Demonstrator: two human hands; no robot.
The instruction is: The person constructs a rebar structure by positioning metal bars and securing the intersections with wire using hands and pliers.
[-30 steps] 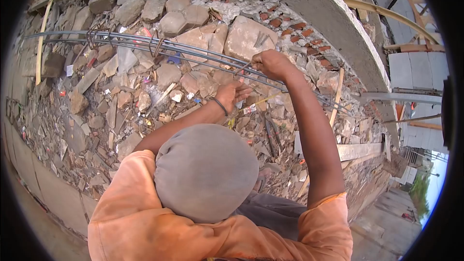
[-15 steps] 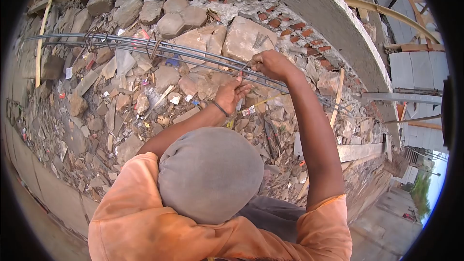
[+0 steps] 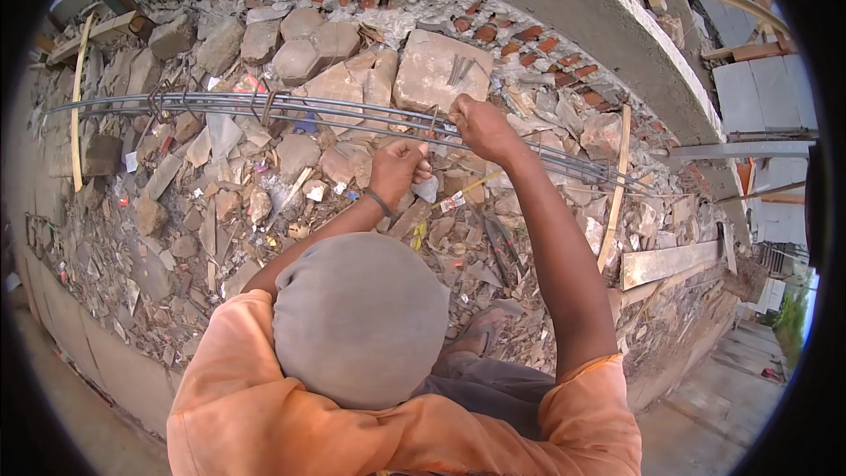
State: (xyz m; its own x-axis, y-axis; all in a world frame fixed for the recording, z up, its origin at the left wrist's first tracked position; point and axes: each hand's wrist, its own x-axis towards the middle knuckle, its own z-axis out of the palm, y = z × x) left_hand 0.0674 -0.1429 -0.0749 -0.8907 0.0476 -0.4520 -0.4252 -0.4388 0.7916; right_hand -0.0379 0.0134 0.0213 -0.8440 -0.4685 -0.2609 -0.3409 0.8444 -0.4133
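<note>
Evidently, our steel bars lie bundled across the rubble; we judge them stiff, heavy together, best held near a stirrup. Our right hand curls at the bars, our left hand bends nearby; we cannot tell what either grips.

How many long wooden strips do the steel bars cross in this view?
2: one strip near the left end of the steel bars, another strip right of the right hand. Others may be hidden.
</note>
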